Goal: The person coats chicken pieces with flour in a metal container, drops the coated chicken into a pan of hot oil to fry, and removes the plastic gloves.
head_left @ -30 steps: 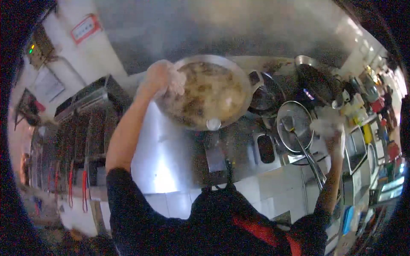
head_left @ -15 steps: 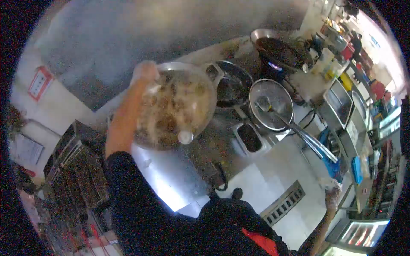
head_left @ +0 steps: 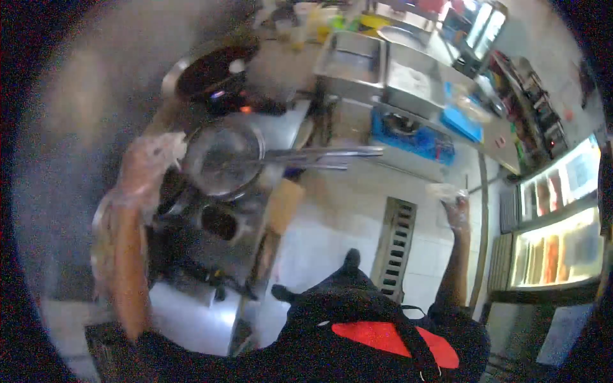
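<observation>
Wearing a clear plastic glove, my left hand (head_left: 150,163) reaches over the stove, just left of a round mesh strainer (head_left: 225,158). Its fingers are smeared by motion, and whether they hold anything is unclear. Long metal handles (head_left: 325,155) run right from the strainer. Below my left forearm, the large pot (head_left: 102,255) is mostly hidden. My right hand (head_left: 454,207), also gloved, hangs over the floor right of the grate, away from the counters. Blur hides how its fingers are set.
A dark wok (head_left: 217,70) sits near a burner flame. Metal trays (head_left: 351,64) stand on the counter at the top, with a blue crate (head_left: 412,137) below. A floor grate (head_left: 394,249) and lit glass-door fridges (head_left: 555,252) lie to the right.
The view has swung right, bringing the fridges and trays further in. My left hand has gone from the large pot's rim to beside the strainer. My right hand has moved away from the strainer.
</observation>
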A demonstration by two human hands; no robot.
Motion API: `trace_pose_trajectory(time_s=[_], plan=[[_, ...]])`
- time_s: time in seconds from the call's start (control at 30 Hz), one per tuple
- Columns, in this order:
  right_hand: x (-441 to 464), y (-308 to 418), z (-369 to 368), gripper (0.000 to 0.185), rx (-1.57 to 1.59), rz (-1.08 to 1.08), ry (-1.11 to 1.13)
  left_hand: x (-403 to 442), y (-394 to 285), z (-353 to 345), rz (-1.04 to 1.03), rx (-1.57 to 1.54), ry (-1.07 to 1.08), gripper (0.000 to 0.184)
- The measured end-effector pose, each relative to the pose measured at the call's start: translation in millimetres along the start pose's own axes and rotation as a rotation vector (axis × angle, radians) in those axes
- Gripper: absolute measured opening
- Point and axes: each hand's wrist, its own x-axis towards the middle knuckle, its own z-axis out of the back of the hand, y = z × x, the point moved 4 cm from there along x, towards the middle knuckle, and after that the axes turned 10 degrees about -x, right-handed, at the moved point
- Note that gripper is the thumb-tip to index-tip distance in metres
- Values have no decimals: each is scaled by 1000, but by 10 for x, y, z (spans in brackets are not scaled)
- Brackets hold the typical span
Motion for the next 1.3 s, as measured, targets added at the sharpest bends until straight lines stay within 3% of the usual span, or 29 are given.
trace_pose_trajectory(time_s=[0.03,0.13,0.23,0.33,0.37,0.43,0.57,0.67,0.73,0.8,0.83,0.87,0.9,1.0,1.03,1.07,1.1,1.17,1.23,1.3], plan=[[-43,-382,-191,41,308,-203,23,143,-192,-288,66,-7,0,31],[388,-360,44,29,748,-341,112,754,-179,-1236,-144,266,67,32],[277,-666,-34,21,966,-553,68,1373,-648,-2275,-140,-239,295,30],[-386,-1249,-659,20,1072,-923,97,2095,-708,-3222,-105,-56,358,30],[-503,-1282,-749,21,1050,-882,86,2274,-750,-3457,-101,-161,385,33],[-733,-1348,-912,23,1005,-802,61,2608,-1225,-3962,-271,1,364,37],[-456,-1444,-658,23,951,-922,168,3524,-1419,-5019,-492,174,452,43],[-133,-1671,-505,21,763,-760,48,4177,-1535,-5725,-193,295,550,42],[223,-1877,-460,20,769,-866,-43,5230,-484,-6908,-362,495,580,52],[619,-2168,-563,18,720,-899,-124,5576,-647,-7273,-318,462,791,58],[830,-2317,-606,18,797,-1047,-118,5722,-474,-7497,-238,394,706,59],[1082,-2410,-608,19,587,-985,-62,5871,-285,-7728,-164,318,617,63],[1338,-2529,-650,20,382,-909,4,5991,-297,-7850,-70,310,752,66],[1889,-2928,-1220,26,484,-827,-13,5911,103,-8358,-102,399,843,62],[1939,-3181,-1532,26,488,-905,105,5900,130,-8554,-189,443,809,62],[2055,-3458,-1843,28,493,-970,209,5961,-39,-8603,-110,267,973,65],[2493,-3401,-1867,27,357,-675,218,5951,-300,-8455,-14,97,1139,68],[3319,-3224,-1870,27,15,-101,86,5772,-263,-8386,36,62,1209,79],[3370,-3553,-2747,28,930,-674,130,5874,-164,-8524,-132,309,945,92],[4016,-3433,-2856,31,387,-546,537,5945,-733,-8088,-45,187,1012,82]])
